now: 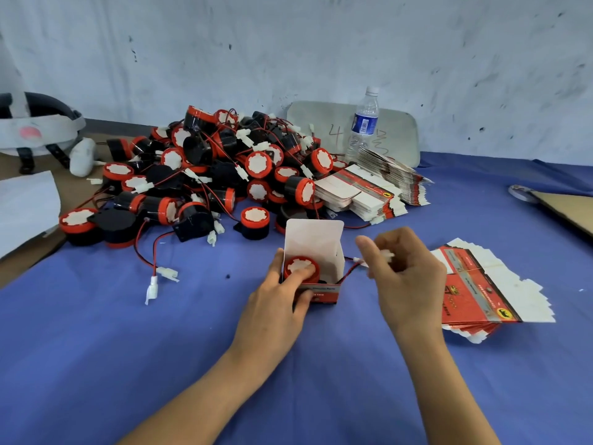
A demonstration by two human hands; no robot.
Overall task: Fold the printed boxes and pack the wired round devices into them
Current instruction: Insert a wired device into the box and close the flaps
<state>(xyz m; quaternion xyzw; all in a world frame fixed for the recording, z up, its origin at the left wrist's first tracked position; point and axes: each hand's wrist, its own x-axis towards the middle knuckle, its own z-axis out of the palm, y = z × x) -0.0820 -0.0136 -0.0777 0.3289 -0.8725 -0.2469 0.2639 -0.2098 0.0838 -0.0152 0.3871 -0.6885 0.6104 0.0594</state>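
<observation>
A small printed box [324, 252] stands open on the blue cloth, its white lid flap up. Inside sits a round red-and-black device [296, 264] with a white top. My left hand [280, 295] grips the box's left side and front, one fingertip resting on the device. The device's red and black wire [349, 272] trails out of the box to the right. My right hand [406, 277] pinches the white connectors at the wire's end, just right of the box.
A big pile of wired round devices [205, 175] lies behind the box. Flat printed boxes lie stacked at the right [487, 290] and behind [378, 187]. A water bottle [364, 123] stands at the back; a headset [35, 130] at far left; cardboard [564, 207] at far right.
</observation>
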